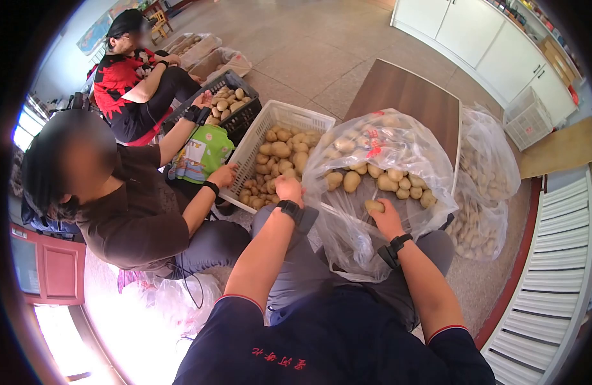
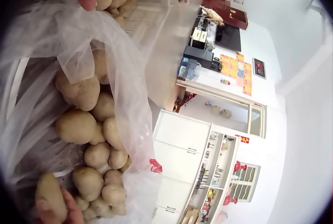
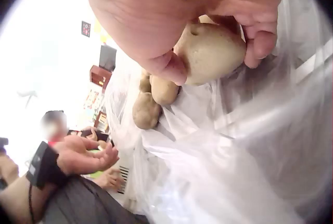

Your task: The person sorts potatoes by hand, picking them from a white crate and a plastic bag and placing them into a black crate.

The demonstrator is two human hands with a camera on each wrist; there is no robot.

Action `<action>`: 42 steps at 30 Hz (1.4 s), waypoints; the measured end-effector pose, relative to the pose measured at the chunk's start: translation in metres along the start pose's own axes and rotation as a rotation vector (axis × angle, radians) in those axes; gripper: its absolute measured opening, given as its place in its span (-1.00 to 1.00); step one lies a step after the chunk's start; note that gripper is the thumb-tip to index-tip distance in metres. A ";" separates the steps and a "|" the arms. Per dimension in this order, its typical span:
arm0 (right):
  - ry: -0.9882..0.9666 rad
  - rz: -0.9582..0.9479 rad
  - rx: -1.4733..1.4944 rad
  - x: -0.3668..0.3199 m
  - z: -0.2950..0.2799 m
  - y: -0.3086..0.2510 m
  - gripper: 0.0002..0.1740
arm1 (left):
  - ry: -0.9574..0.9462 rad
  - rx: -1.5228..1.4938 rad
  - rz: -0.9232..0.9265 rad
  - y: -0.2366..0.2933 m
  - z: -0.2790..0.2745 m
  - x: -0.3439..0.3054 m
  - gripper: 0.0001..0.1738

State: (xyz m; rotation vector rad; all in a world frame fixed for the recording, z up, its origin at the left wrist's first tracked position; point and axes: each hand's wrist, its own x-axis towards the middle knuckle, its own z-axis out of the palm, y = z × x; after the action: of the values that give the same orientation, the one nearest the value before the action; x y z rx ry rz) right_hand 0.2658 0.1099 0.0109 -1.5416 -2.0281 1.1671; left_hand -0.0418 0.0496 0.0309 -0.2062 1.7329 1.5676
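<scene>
My right hand [image 1: 389,219] grips a pale yellow potato [image 1: 374,206] over the mouth of a clear plastic bag [image 1: 331,228]. In the right wrist view, the thumb and fingers sit around that potato [image 3: 216,52]. More potatoes [image 2: 88,182] lie inside the bag, whose film is folded back around them. My left hand [image 1: 289,190] is over the near right side of a white slatted crate [image 1: 318,119] full of potatoes [image 1: 280,149]. The right wrist view shows this left hand [image 3: 83,154] palm up, fingers loosely extended, with nothing held.
On the left sits a person in brown [image 1: 132,218], with one hand [image 1: 225,174] by the crate's edge. Beyond are a black crate [image 1: 254,109] of potatoes and a person in red [image 1: 119,80]. A brown table [image 1: 405,90] stands ahead; filled clear bags [image 1: 482,218] lie right.
</scene>
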 end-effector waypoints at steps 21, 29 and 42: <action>-0.587 0.539 0.872 0.001 -0.002 -0.095 -0.39 | -1.044 0.446 -0.020 0.020 0.013 -0.086 -0.42; -0.625 0.522 0.821 0.004 0.001 -0.103 -0.27 | -1.121 0.389 -0.045 0.017 0.012 -0.080 -0.32; -0.123 0.158 0.419 0.017 0.011 -0.056 -0.57 | -0.794 -0.126 -0.068 0.020 0.007 -0.049 -0.60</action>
State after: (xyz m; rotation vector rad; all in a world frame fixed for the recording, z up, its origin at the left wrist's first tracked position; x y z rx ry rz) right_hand 0.2168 0.1167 0.0444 -1.4620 -1.6115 1.6585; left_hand -0.0169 0.0422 0.0771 0.2673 0.9970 1.4324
